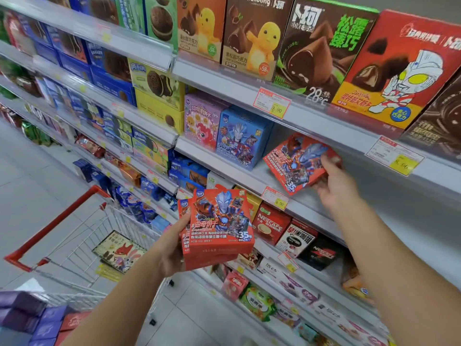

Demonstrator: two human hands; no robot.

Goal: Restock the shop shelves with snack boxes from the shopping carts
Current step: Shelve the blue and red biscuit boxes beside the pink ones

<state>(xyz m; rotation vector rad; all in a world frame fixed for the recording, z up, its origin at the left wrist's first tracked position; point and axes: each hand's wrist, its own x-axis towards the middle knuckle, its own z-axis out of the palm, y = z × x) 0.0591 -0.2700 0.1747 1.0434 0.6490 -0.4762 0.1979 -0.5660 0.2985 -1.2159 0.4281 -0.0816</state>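
Fingers (328,163) of the right hand (334,188) pinch a red box (298,163) at its 3 o'clock corner, thumb on the printed face and the others curled behind it. That box hangs tilted, one corner down like a diamond, its face turned out to the aisle, just above a bare stretch of shelf (254,180); whether the low corner touches the shelf I cannot tell. A blue box (243,138) stands upright at its 9 o'clock, a gap apart, and the free space runs from there toward 3 o'clock and back into the shelf. As I judge it, the coming move turns on rolling the red box upright so its bottom edge lies along the shelf front, then pushing it back beside the blue one. The left hand (174,245) is lower and farther from the shelf, at 7 o'clock of the tilted box, its fingers wrapped round a stack (219,228) of the same red boxes, thumb on the front. A cart (53,222) at 8 o'clock holds one flat picture box (119,250); purple boxes (25,313) lie at the lower left, seemingly in a second cart.
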